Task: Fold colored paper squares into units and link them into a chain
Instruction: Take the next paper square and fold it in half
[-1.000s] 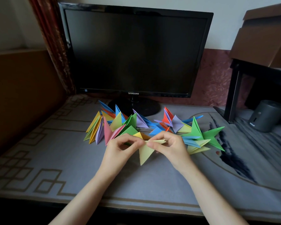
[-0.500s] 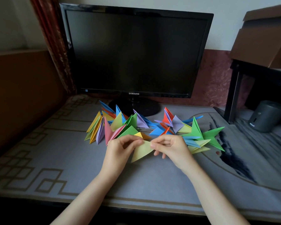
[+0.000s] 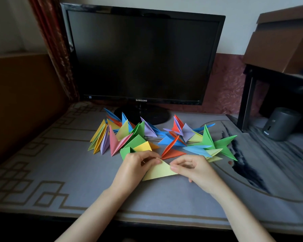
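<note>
Unit: the yellow unit (image 3: 159, 172) is held over the mat (image 3: 59, 172), with its long axis about 8 to 2 o'clock.
Left hand (image 3: 133, 165): the unit's upper edge is pinched by curled fingers.
Right hand (image 3: 193, 169): the unit's 3 o'clock end is pinched.
Chain (image 3: 166, 141): it is laid at 12 o'clock, about equally near both hands.

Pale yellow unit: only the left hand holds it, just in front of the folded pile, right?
No: in the head view both the left hand and the right hand pinch the pale yellow unit, just in front of the folded pile.
</note>
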